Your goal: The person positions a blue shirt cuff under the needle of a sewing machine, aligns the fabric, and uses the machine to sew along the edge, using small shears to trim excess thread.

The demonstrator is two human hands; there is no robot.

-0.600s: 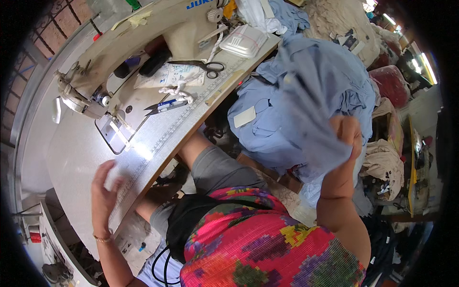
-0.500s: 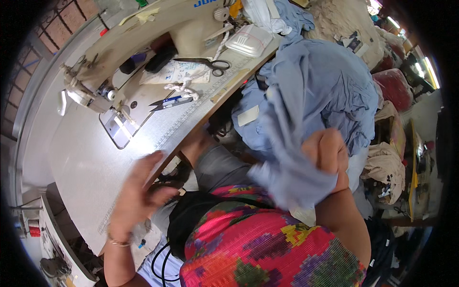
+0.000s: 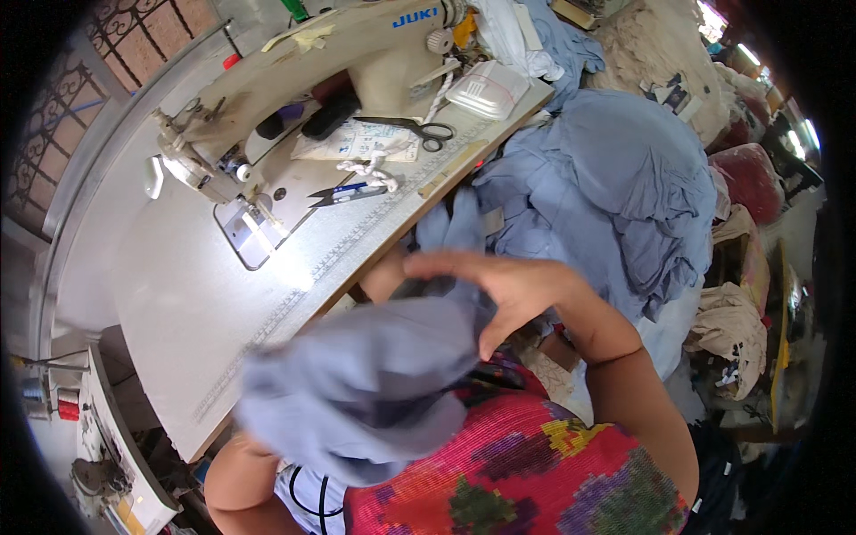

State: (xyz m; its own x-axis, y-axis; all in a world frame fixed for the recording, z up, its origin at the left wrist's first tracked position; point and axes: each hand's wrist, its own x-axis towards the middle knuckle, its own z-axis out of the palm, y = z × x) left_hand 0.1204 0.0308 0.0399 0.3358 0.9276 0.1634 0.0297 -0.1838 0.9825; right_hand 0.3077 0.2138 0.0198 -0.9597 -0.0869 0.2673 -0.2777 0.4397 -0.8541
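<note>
A blue-grey piece of cloth [image 3: 357,383], blurred by motion, hangs over my lap in front of the table edge. My left forearm [image 3: 241,477] rises at the lower left and runs in behind the cloth, which hides the left hand and its fingers. My right hand [image 3: 513,290] is open just right of the cloth, thumb and fingers spread wide, holding nothing that I can see. Beyond it lies a large heap of blue-grey garments [image 3: 606,178]. The sewing machine [image 3: 357,62] stands on the table [image 3: 178,330], its needle area lit.
On the table lie thread snips [image 3: 348,193], black scissors [image 3: 419,129], white cord [image 3: 370,169], a marked paper [image 3: 357,143] and a clear plastic box [image 3: 486,89]. Beige cloth [image 3: 727,334] and a dark red bundle [image 3: 749,183] are at the right. Red thread [image 3: 68,404] stands far left.
The small cloth has swung from my right hand's side leftward across my lap, covering my left hand. My right hand has moved left and its fingers have opened. The whole view has shifted slightly.
</note>
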